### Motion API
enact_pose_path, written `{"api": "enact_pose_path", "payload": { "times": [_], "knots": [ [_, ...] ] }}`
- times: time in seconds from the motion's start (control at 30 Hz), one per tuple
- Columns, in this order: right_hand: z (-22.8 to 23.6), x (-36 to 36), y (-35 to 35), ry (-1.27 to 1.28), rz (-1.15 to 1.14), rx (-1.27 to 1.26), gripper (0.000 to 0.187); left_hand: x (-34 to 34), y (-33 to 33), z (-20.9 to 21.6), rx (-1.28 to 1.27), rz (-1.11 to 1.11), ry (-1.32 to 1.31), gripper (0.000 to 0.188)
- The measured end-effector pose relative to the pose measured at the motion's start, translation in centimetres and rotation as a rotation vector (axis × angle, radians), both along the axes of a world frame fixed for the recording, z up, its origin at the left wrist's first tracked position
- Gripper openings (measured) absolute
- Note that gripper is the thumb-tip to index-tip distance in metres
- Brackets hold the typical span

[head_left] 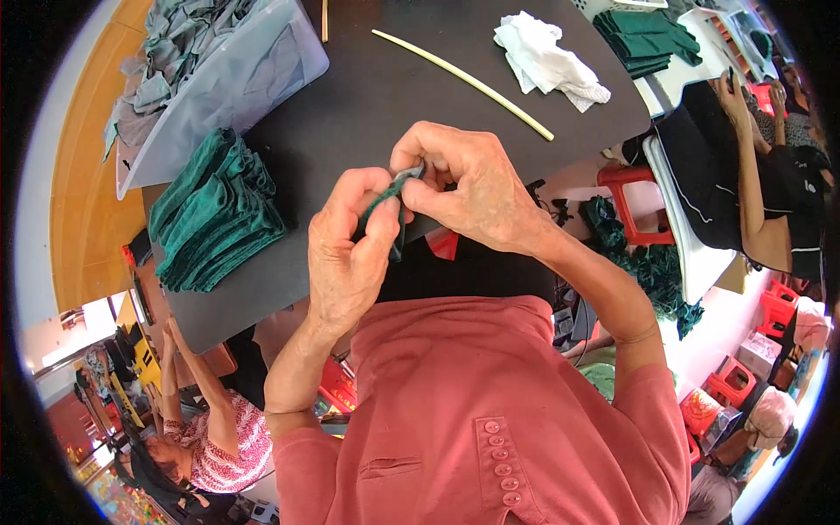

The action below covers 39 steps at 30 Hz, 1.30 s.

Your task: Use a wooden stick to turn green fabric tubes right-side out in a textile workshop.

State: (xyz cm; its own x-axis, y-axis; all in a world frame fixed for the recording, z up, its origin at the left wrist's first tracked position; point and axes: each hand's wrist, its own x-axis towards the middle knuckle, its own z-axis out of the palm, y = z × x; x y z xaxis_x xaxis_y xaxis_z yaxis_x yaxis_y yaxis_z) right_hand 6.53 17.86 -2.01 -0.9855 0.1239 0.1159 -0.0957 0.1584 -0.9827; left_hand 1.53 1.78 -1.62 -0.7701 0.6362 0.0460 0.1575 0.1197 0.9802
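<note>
A: Where is the green piece [396,185] held?

B: At the centre of the frame, just off the near edge of the table [376,96]. It is pinched by both hands, and much of it is covered by the fingers.

A: How is the grip shared?

B: By the left hand [348,241], the lower part is nipped between thumb and fingers, and a dark end is left hanging below. By the right hand [472,188], the upper end is pinched narrowly, where a greyish bit is shown. Whether the cloth is being turned or parted there cannot be told.

A: Why so close together?

B: Probably so that a small edge can be kept taut and worked with the fingertips alone.

A: And the stack [214,210] at the left of the frame?

B: It is laid in layers beside the bin [280,79], perhaps so that it is kept flat and within the left hand's reach. Grey cloth [197,35] is heaped in the bin, seemingly to be held apart from the green.

A: The stick [464,83] and the white cloth [547,61]?

B: Both are set toward the upper right, well apart from the stack; room seems to be left before the hands.
</note>
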Motion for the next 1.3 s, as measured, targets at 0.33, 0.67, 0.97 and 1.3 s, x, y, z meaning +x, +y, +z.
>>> {"api": "enact_pose_path", "payload": {
  "times": [0.33,0.67,0.97,1.3],
  "knots": [
    [-1.8,-0.1,0.2,0.323,-0.095,0.379,0.012,0.0,0.7,-0.8,0.152,-0.075,-0.408,0.022],
    [-2.0,-1.1,1.5,0.123,-0.085,-0.146,0.014,2.6,2.2,-0.9,0.314,0.044,-0.405,0.027],
    [-1.4,-1.9,2.2,0.524,-0.187,0.491,0.031,3.0,3.1,-0.7,0.181,0.107,-0.034,0.021],
    [-1.7,-1.7,1.3,0.424,-0.26,0.222,0.05,0.2,2.4,-1.0,0.18,0.181,-0.087,0.03]
  ]
}}
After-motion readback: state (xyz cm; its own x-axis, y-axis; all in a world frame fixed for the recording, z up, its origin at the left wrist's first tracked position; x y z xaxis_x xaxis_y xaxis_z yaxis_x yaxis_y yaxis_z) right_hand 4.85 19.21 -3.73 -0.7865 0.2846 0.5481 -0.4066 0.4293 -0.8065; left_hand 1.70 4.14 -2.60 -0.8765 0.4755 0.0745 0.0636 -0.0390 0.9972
